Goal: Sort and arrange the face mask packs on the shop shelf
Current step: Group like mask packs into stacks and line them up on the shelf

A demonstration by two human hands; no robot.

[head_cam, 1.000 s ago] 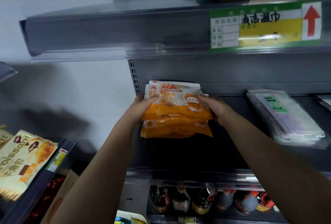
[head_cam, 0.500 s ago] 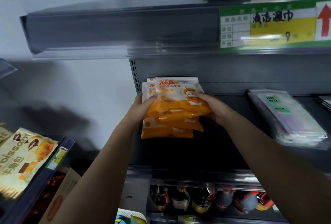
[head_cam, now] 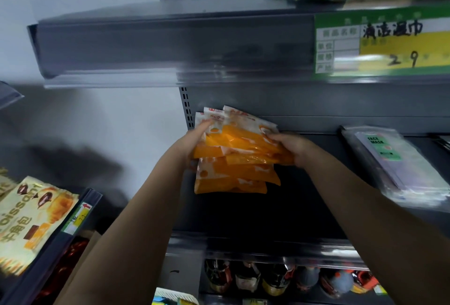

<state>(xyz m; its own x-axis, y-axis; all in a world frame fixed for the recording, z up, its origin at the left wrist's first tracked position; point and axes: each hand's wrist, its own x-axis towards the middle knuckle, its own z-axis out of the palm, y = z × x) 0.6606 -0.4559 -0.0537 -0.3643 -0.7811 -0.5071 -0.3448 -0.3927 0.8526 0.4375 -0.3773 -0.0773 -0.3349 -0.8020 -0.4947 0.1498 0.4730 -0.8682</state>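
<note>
Fingers of the left hand [head_cam: 194, 137] and right hand [head_cam: 291, 145] curl round either end of the fanned orange mask packs [head_cam: 235, 156], gripping the bundle. It's at the left back of the dark shelf [head_cam: 280, 207]. Well to the right, clear face mask packs [head_cam: 399, 166] lie stacked.

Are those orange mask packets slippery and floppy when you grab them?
Probably. The glossy orange-and-white plastic mask packets have fanned out unevenly between the left hand and right hand, so they likely slide over each other. They look thin and flat, so probably light and bendy.
</note>
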